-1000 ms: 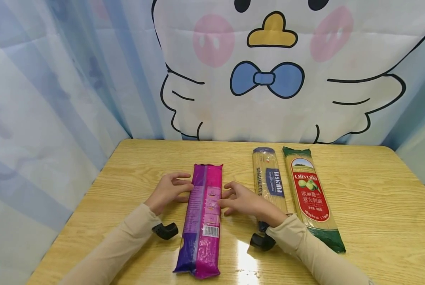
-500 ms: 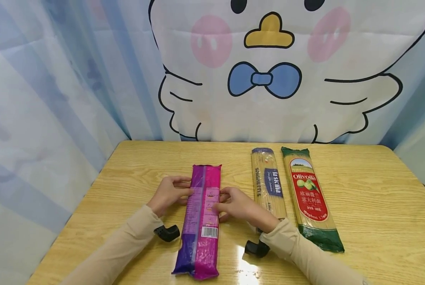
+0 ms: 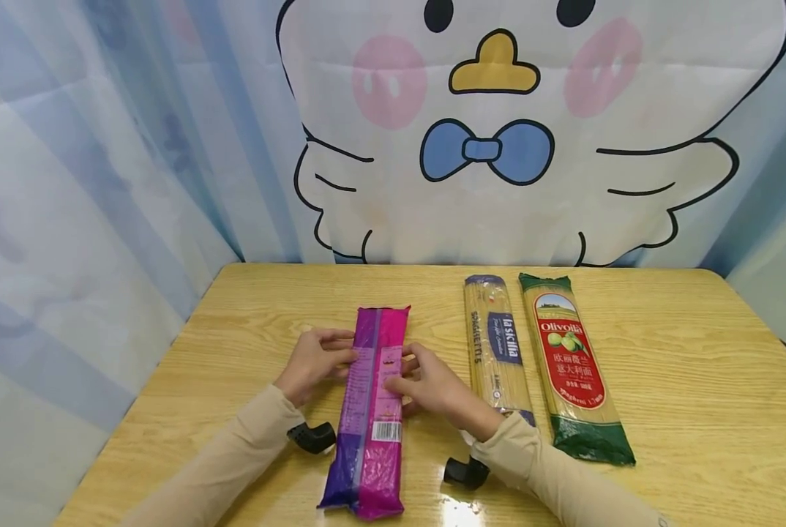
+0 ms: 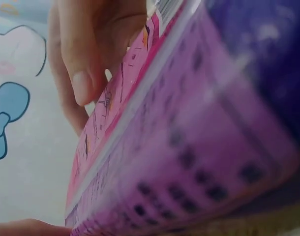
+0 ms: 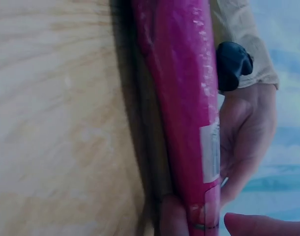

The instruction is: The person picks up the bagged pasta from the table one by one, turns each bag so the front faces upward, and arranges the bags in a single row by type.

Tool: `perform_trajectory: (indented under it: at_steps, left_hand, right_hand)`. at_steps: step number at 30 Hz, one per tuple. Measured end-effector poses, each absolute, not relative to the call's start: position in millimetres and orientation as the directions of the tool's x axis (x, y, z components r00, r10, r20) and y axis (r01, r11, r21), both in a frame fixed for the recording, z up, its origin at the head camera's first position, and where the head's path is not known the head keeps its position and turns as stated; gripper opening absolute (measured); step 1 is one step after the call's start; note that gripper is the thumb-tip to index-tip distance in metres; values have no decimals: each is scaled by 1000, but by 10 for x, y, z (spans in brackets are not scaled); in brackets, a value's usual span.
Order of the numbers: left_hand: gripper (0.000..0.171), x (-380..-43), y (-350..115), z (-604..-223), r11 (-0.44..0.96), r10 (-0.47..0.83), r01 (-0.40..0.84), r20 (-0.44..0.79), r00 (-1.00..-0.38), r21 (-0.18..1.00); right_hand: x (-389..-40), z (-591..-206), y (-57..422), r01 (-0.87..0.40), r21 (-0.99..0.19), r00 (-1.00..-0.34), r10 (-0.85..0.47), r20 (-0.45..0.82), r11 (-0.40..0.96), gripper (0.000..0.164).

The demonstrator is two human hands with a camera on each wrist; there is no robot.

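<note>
A long pink and purple pasta packet point(image 3: 373, 410) lies on the table between both hands, its barcode side up. At its left edge my left hand point(image 3: 310, 364) grips it, the thumb along the edge and the other fingers partly hidden beside it. My right hand point(image 3: 435, 386) holds the right edge: the thumb rests over the printed top, while the fingers curl against the side. In the right wrist view a fingertip point(image 5: 173, 216) presses low on the packet's pink side point(image 5: 182, 98). The left wrist view shows the packet's printed back point(image 4: 155, 152) close up and blurred.
To the right lie a clear spaghetti packet point(image 3: 496, 348) with a blue label and a green-ended spaghetti packet point(image 3: 572, 366) with a red label. Both rest on the wooden table point(image 3: 683, 366). A cartoon-printed curtain point(image 3: 485, 212) hangs behind the table's back edge.
My right hand has moved slightly left, its thumb sliding further over the packet's top and its fingers closing on the right edge. The left hand stays at the left edge.
</note>
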State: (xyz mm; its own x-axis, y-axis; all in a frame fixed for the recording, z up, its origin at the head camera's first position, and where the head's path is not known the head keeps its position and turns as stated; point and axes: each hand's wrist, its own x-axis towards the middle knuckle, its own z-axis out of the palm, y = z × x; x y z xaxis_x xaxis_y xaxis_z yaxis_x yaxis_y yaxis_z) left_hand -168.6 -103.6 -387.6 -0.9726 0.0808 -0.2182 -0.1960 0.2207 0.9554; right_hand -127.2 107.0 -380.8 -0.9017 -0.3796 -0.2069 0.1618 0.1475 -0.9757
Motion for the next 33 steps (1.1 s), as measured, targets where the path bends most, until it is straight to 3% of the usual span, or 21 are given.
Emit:
perform_trajectory:
  at_steps: [8,24,33]
  left_hand:
    - [42,-1643,-1005,-3895,155,85,-202,-217,-972,967]
    - [41,-1610,-994,-3816,138,97,-175,-189,-977,975]
    - [51,-1571,-914,-3762,70,145,-148,-157,-977,986]
  right_hand:
    - [-1243,-3842,1104,161,-971,-906,-364,-217,176,40]
    - [-1291,-3714,1143,152,-979,-911,-365,-193,139,46]
    - [-1274,-3566,1185,133,-985,-909,-381,-167,114,47]
